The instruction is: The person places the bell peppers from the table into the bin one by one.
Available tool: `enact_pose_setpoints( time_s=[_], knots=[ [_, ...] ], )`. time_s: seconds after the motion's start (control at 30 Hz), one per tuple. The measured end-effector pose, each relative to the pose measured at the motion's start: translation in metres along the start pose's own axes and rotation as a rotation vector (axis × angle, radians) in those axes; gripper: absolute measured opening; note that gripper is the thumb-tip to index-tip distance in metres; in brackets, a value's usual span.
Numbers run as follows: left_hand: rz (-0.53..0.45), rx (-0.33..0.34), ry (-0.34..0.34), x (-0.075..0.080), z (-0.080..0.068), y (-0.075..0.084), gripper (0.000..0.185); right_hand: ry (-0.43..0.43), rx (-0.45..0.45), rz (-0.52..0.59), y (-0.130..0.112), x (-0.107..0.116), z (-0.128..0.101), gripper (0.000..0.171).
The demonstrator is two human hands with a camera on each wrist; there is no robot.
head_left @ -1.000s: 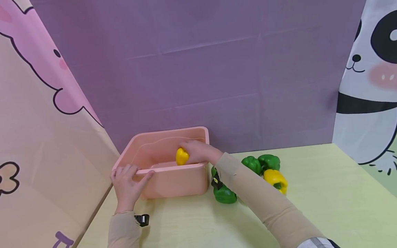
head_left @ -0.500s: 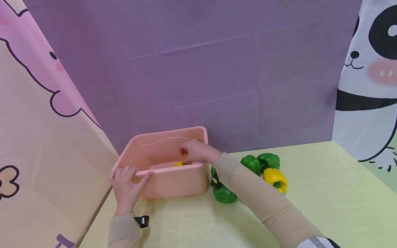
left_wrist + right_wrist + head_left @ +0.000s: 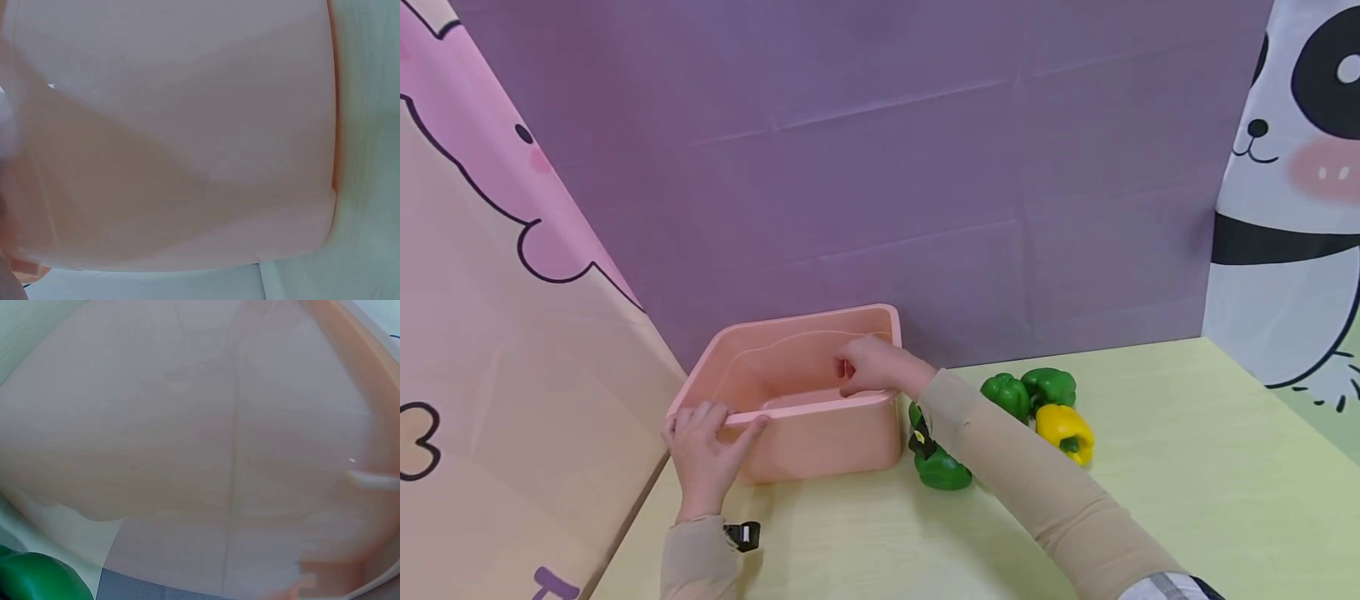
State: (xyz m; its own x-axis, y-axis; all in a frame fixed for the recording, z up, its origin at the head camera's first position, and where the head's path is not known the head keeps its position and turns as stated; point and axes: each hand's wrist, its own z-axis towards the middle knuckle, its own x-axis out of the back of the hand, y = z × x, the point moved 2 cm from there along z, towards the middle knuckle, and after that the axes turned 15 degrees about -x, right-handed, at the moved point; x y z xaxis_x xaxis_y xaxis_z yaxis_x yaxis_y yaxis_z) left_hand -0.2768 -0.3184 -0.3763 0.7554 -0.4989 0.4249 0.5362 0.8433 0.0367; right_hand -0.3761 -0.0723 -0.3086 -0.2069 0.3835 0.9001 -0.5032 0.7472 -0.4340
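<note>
A pink plastic bin [image 3: 820,437] stands against the purple backdrop in the head view. My left hand [image 3: 706,450] grips its front left rim, fingers over the edge and thumb along the outside. Over the right end of the rim reaches my right hand [image 3: 876,367], loosely curled inside the bin with a gap between thumb and fingers and nothing held. The yellow bell pepper lowered there is hidden behind the front wall. Pink bin wall [image 3: 187,125] fills most of the left wrist view. In the right wrist view a green bell pepper [image 3: 47,578] shows beside the bin.
Right of the bin, several green bell peppers [image 3: 1049,388] and a yellow bell pepper [image 3: 1066,433] lie on the pale table [image 3: 1180,467]. My right sleeve [image 3: 1037,492] passes over part of this group. A printed cloth wall [image 3: 550,400] stands close on the left.
My right hand has let go of the yellow bell pepper, which dropped inside the bin out of sight. The fingers are now apart. My left hand stays on the rim.
</note>
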Motion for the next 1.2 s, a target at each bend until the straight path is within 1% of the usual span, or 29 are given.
enact_pose_setpoints(
  time_s=[0.23, 0.33, 0.43, 0.53, 0.7, 0.83, 1.0, 1.13, 1.2],
  knots=[
    [0.003, -0.014, 0.01, 0.001, 0.0, 0.0, 0.056, -0.001, -0.003, -0.009, -0.001, -0.001, -0.001, 0.021],
    [0.003, -0.021, 0.019, 0.001, 0.0, 0.0, 0.056, 0.011, 0.016, -0.019, 0.0, -0.001, 0.001, 0.02],
    [0.0, -0.025, 0.022, 0.001, 0.001, 0.0, 0.055, 0.043, 0.053, -0.019, 0.001, -0.001, 0.002, 0.016],
    [0.0, -0.019, 0.015, 0.001, 0.0, 0.001, 0.052, 0.081, 0.1, 0.013, 0.003, 0.0, -0.001, 0.013],
    [0.006, -0.011, 0.003, -0.001, -0.001, 0.001, 0.054, 0.112, 0.162, 0.149, 0.011, 0.005, -0.011, 0.013],
    [0.011, -0.027, 0.016, -0.003, -0.001, 0.001, 0.06, 0.149, 0.174, 0.201, 0.026, 0.015, -0.022, 0.02],
    [0.01, -0.031, 0.016, -0.007, 0.001, 0.001, 0.061, 0.208, 0.17, 0.231, 0.056, 0.033, -0.041, 0.026],
    [0.012, -0.024, 0.003, -0.01, 0.002, 0.001, 0.058, 0.251, 0.155, 0.207, 0.083, 0.041, -0.06, 0.029],
    [0.014, -0.022, -0.002, -0.011, 0.002, 0.001, 0.057, 0.259, 0.137, 0.188, 0.094, 0.043, -0.071, 0.031]
  ],
)
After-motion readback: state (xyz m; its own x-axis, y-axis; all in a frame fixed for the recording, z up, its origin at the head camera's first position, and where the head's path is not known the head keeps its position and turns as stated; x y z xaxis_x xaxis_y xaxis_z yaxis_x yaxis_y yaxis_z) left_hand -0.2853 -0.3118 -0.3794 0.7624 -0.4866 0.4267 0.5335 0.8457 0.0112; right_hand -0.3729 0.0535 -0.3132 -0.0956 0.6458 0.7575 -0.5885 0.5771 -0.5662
